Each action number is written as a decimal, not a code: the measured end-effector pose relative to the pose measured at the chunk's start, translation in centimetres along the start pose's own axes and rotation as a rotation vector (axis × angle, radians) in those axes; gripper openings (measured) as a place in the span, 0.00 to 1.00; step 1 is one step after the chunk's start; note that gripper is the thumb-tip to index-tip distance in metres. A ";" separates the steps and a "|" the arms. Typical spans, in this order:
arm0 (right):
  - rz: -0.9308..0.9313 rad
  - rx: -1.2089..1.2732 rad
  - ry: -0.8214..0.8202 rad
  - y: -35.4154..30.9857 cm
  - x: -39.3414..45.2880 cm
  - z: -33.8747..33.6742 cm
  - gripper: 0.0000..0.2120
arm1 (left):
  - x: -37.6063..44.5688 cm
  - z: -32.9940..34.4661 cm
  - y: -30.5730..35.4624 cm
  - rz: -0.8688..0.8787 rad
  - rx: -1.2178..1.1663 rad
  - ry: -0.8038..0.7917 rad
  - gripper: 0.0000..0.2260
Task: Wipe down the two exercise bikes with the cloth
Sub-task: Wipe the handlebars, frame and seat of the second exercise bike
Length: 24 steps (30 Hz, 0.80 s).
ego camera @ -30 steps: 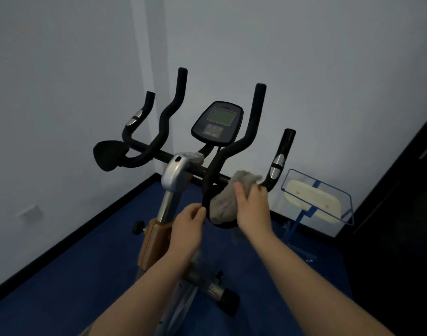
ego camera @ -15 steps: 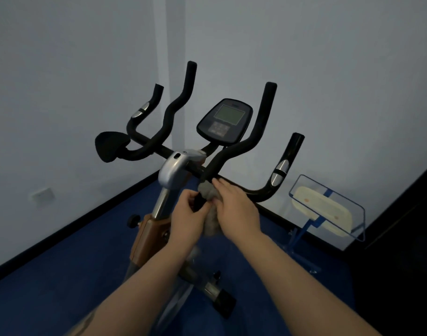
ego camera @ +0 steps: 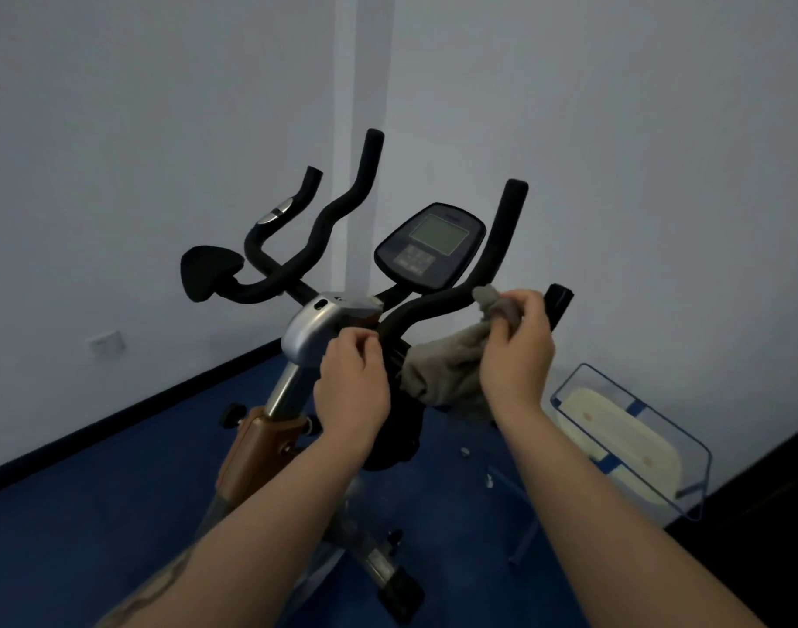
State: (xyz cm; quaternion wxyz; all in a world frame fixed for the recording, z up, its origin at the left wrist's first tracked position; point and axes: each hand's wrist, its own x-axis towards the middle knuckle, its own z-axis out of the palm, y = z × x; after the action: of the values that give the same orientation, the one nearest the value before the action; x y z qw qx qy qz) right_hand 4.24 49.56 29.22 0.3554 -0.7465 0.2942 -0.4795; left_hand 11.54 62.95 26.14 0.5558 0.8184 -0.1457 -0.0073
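One exercise bike stands before me, with a silver stem head (ego camera: 329, 319), black handlebars (ego camera: 433, 305) and a console (ego camera: 433, 247). My right hand (ego camera: 519, 346) pinches the grey cloth (ego camera: 447, 369) against the bend of the right inner handlebar. The rest of the cloth hangs down and to the left, toward my other hand. My left hand (ego camera: 351, 387) is curled at the base of that handlebar beside the stem, apparently gripping the bar. I see no second bike.
A clear blue-edged stand with a cream pad (ego camera: 623, 432) leans by the wall at the right. White walls meet in a corner right behind the bike. A wall socket (ego camera: 107, 344) sits low on the left, above the blue floor (ego camera: 93, 500).
My right hand has slid the cloth up and to the right along the inner handlebar, from near the stem to the bend. My left hand has stayed near the stem.
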 end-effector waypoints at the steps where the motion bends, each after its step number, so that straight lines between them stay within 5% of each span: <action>1: -0.009 -0.063 -0.114 0.6 -0.2 0.5 0.06 | -0.3 0.2 -0.1 0.040 0.087 0.040 0.07; 4: -0.282 -0.672 -0.676 2.5 -2.1 2.1 0.08 | -1.6 1.2 -0.9 0.230 0.295 0.182 0.08; 8: -0.443 -0.918 -0.851 3.2 -1.4 2.3 0.16 | -1.9 1.7 -1.7 0.303 0.312 0.249 0.08; 13: 0.060 -0.757 -1.078 1.8 2.2 8.1 0.20 | -1.8 1.8 -2.0 0.331 0.269 0.271 0.08; 16: -0.013 -0.639 -1.047 2.9 1.9 6.8 0.19 | -1.8 1.8 -2.2 0.337 0.232 0.283 0.08; 20: 0.099 -0.436 -1.285 3.6 2.1 4.6 0.28 | -1.8 1.9 -2.3 0.337 0.201 0.310 0.08; 24: 0.061 -0.455 -1.180 2.6 1.6 7.7 0.35 | -1.8 1.9 -2.3 0.317 0.145 0.349 0.08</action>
State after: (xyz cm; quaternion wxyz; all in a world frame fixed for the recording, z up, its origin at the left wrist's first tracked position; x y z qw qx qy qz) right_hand 11.68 48.75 25.66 0.3038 -0.9334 0.1644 0.0977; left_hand 10.05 62.44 23.08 0.5063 0.8120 -0.1744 0.2320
